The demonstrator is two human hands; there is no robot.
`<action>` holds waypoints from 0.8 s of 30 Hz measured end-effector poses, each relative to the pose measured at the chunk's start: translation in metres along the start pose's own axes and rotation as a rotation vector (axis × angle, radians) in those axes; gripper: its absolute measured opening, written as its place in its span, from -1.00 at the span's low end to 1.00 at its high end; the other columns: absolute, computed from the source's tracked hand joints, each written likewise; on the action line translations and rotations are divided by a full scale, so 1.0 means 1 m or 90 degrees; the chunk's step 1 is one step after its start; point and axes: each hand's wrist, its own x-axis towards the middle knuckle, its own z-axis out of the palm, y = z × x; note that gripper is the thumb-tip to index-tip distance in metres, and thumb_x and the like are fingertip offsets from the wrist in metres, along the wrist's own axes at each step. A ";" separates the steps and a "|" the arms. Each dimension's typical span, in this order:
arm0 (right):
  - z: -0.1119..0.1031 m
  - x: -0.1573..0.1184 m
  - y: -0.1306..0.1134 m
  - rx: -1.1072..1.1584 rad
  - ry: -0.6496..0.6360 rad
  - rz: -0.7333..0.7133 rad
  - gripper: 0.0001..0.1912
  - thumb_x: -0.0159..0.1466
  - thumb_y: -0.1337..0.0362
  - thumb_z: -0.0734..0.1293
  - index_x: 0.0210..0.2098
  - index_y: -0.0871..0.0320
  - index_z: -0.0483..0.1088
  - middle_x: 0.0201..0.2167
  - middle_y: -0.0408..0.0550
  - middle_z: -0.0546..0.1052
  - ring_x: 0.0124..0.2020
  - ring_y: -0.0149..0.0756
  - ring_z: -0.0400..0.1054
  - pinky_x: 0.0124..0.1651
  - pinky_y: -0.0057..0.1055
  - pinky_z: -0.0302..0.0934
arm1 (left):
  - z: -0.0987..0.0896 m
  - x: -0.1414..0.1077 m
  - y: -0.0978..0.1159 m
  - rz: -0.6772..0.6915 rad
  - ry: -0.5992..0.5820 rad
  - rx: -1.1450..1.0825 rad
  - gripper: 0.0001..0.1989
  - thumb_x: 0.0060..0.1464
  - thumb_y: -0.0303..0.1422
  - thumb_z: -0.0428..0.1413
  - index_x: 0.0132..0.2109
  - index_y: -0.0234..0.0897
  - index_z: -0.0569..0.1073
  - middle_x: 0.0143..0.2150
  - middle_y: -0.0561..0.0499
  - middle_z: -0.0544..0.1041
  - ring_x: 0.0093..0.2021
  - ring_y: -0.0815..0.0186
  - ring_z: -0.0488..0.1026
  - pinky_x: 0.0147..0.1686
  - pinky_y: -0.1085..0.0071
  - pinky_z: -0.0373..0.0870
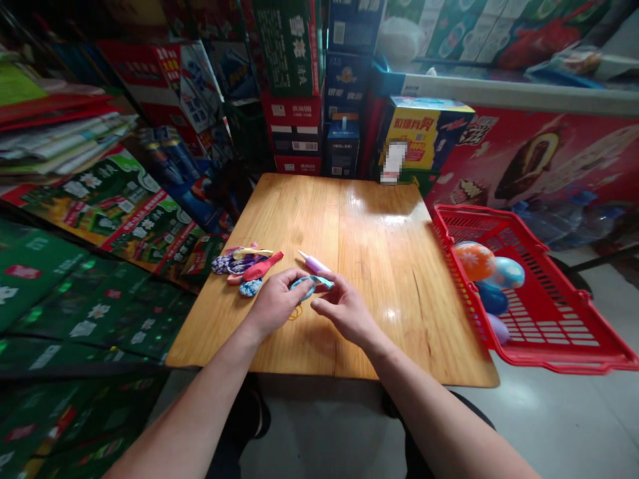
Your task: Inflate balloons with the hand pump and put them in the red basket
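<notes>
A limp light-blue balloon (303, 287) is stretched between my two hands, low over the wooden table (379, 266). My left hand (277, 299) has its fingers closed on the wider part. With thumb and fingers, my right hand (344, 306) pinches the other end. Just behind them lies a lilac balloon pump (314, 263) with a pale pointed nozzle, partly hidden by my fingers. To the left sits a pile of flat balloons, among them a red balloon (262, 266) and a blue speckled balloon (250, 287). Yellow rubber bands (295, 313) lie beneath my hands.
A red plastic basket (554, 352) holding several inflated balloons, one of them orange and white (475, 261), stands at the table's right side. Stacked green cartons (44, 286) line the left. Boxes (294, 133) and a freezer with a red front (499, 159) are behind the table.
</notes>
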 end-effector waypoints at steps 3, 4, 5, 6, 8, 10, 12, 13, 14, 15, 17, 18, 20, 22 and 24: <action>-0.003 0.005 0.004 -0.041 0.080 0.008 -0.75 0.19 0.16 0.52 -0.16 0.08 0.56 -0.44 -0.16 0.56 -0.47 -0.37 0.38 -0.40 -0.43 0.29 | 0.003 0.000 0.001 -0.031 -0.070 -0.054 -0.72 0.20 -0.13 0.28 -0.12 -0.26 0.63 -0.37 0.00 0.53 -0.42 0.34 0.41 -0.47 0.45 0.28; -0.005 0.007 0.003 -0.043 0.108 0.018 -0.78 0.21 0.14 0.50 -0.21 0.11 0.56 -0.50 -0.17 0.52 -0.51 -0.38 0.36 -0.43 -0.44 0.26 | 0.003 0.001 0.002 -0.036 -0.089 -0.081 -0.70 0.17 -0.15 0.30 -0.08 -0.26 0.64 -0.30 -0.03 0.58 -0.36 0.30 0.47 -0.41 0.43 0.34; -0.008 0.010 0.003 -0.038 0.128 0.029 -0.79 0.22 0.13 0.49 -0.26 0.13 0.55 -0.54 -0.18 0.49 -0.53 -0.39 0.34 -0.45 -0.45 0.22 | 0.002 0.002 0.003 -0.037 -0.102 -0.106 -0.68 0.13 -0.17 0.34 -0.04 -0.25 0.64 -0.21 -0.07 0.61 -0.26 0.26 0.52 -0.32 0.40 0.41; -0.011 0.011 0.002 -0.026 0.140 0.037 -0.78 0.21 0.13 0.49 -0.29 0.15 0.55 -0.57 -0.18 0.47 -0.56 -0.40 0.32 -0.48 -0.45 0.19 | 0.001 0.002 0.004 -0.036 -0.106 -0.127 -0.64 0.08 -0.20 0.37 -0.01 -0.25 0.63 -0.12 -0.10 0.63 -0.17 0.21 0.55 -0.23 0.36 0.46; -0.017 0.014 -0.001 0.004 0.148 0.047 -0.77 0.18 0.13 0.50 -0.30 0.16 0.55 -0.56 -0.18 0.48 -0.59 -0.43 0.29 -0.52 -0.47 0.13 | -0.001 0.004 0.004 -0.038 -0.089 -0.145 -0.61 0.00 -0.24 0.41 -0.02 -0.25 0.63 -0.06 -0.11 0.64 -0.10 0.18 0.56 -0.15 0.33 0.48; -0.022 0.015 -0.003 0.025 0.145 0.051 -0.74 0.16 0.10 0.52 -0.31 0.16 0.53 -0.52 -0.14 0.53 -0.60 -0.45 0.28 -0.55 -0.48 0.09 | -0.005 0.005 0.003 -0.049 -0.038 -0.132 -0.71 0.01 -0.23 0.40 -0.15 -0.26 0.62 -0.21 -0.07 0.62 -0.25 0.25 0.54 -0.28 0.38 0.45; -0.025 0.015 -0.004 0.027 0.136 0.060 -0.69 0.16 0.05 0.52 -0.35 0.17 0.51 -0.50 -0.10 0.56 -0.60 -0.44 0.29 -0.56 -0.48 0.08 | -0.010 0.005 0.000 -0.067 0.001 -0.112 -0.74 0.06 -0.17 0.37 -0.26 -0.27 0.59 -0.42 0.02 0.52 -0.45 0.36 0.41 -0.46 0.44 0.32; -0.025 0.014 -0.004 0.017 0.134 0.066 -0.67 0.16 0.03 0.53 -0.37 0.17 0.50 -0.51 -0.08 0.56 -0.60 -0.44 0.29 -0.57 -0.48 0.07 | -0.011 0.004 -0.001 -0.075 0.008 -0.105 -0.73 0.09 -0.14 0.35 -0.30 -0.27 0.57 -0.49 0.06 0.45 -0.52 0.39 0.34 -0.52 0.46 0.24; -0.026 0.013 -0.004 0.001 0.133 0.072 -0.65 0.16 0.01 0.52 -0.40 0.17 0.49 -0.52 -0.08 0.56 -0.60 -0.43 0.30 -0.57 -0.48 0.07 | -0.013 0.004 -0.002 -0.080 0.009 -0.100 -0.71 0.11 -0.12 0.33 -0.31 -0.26 0.56 -0.53 0.08 0.41 -0.55 0.41 0.29 -0.56 0.47 0.17; -0.026 0.012 -0.003 -0.019 0.135 0.077 -0.64 0.16 0.00 0.52 -0.42 0.17 0.48 -0.53 -0.08 0.55 -0.60 -0.43 0.30 -0.57 -0.48 0.07 | -0.015 0.004 -0.003 -0.080 0.009 -0.095 -0.70 0.13 -0.10 0.32 -0.31 -0.26 0.55 -0.54 0.09 0.38 -0.57 0.42 0.26 -0.58 0.48 0.13; -0.026 0.011 -0.004 -0.060 0.141 0.081 -0.64 0.17 0.00 0.52 -0.46 0.16 0.46 -0.56 -0.09 0.53 -0.62 -0.43 0.28 -0.57 -0.47 0.06 | -0.018 0.005 -0.005 -0.067 0.026 -0.064 -0.69 0.14 -0.09 0.31 -0.32 -0.26 0.55 -0.56 0.09 0.37 -0.59 0.43 0.24 -0.60 0.49 0.08; -0.026 0.011 -0.004 -0.072 0.148 0.080 -0.64 0.17 0.01 0.52 -0.48 0.16 0.46 -0.57 -0.10 0.52 -0.62 -0.44 0.26 -0.57 -0.47 0.05 | -0.021 0.006 -0.006 -0.055 0.046 -0.039 -0.69 0.15 -0.09 0.30 -0.33 -0.26 0.55 -0.56 0.09 0.36 -0.59 0.43 0.23 -0.60 0.49 0.07; -0.030 0.013 -0.006 -0.070 0.170 0.073 -0.64 0.16 0.03 0.52 -0.53 0.15 0.44 -0.62 -0.11 0.48 -0.65 -0.45 0.21 -0.59 -0.46 0.01 | -0.030 0.009 -0.009 -0.027 0.098 0.017 -0.70 0.15 -0.11 0.28 -0.35 -0.26 0.56 -0.57 0.09 0.36 -0.59 0.42 0.22 -0.60 0.49 0.08; -0.038 0.017 -0.009 -0.036 0.201 0.065 -0.63 0.13 0.05 0.53 -0.57 0.14 0.41 -0.65 -0.12 0.45 -0.66 -0.46 0.16 -0.60 -0.46 -0.04 | -0.042 0.013 -0.013 -0.004 0.145 0.052 -0.72 0.14 -0.13 0.28 -0.36 -0.26 0.57 -0.58 0.09 0.36 -0.59 0.41 0.22 -0.60 0.48 0.11; -0.050 0.022 -0.014 0.003 0.221 0.059 -0.62 0.09 0.05 0.55 -0.59 0.14 0.39 -0.66 -0.12 0.45 -0.67 -0.48 0.13 -0.62 -0.47 -0.06 | -0.056 0.016 -0.016 0.010 0.186 0.052 -0.75 0.11 -0.16 0.30 -0.37 -0.24 0.58 -0.58 0.08 0.36 -0.59 0.40 0.23 -0.60 0.48 0.12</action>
